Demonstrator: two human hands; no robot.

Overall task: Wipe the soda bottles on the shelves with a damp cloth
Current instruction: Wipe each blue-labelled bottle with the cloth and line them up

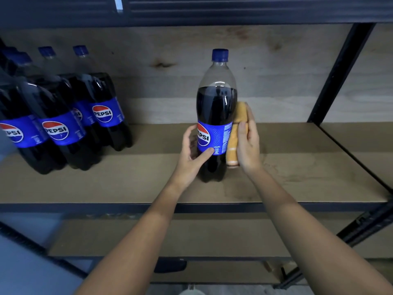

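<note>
A tall soda bottle (215, 107) with a blue cap and blue label stands upright on the wooden shelf (297, 173), near its middle. My left hand (192, 155) grips the bottle's lower left side, thumb across the label's bottom edge. My right hand (247, 143) holds a folded orange cloth (235, 135) against the bottle's right side, thumb over the cloth. Part of the cloth is hidden behind the bottle and my palm.
Several more soda bottles (63, 116) stand grouped at the shelf's left end. Black metal uprights (338, 75) frame the right side, and a black rail (106, 207) runs along the shelf's front edge. A lower shelf (148, 237) lies beneath. A plywood back wall (170, 60) closes the rear.
</note>
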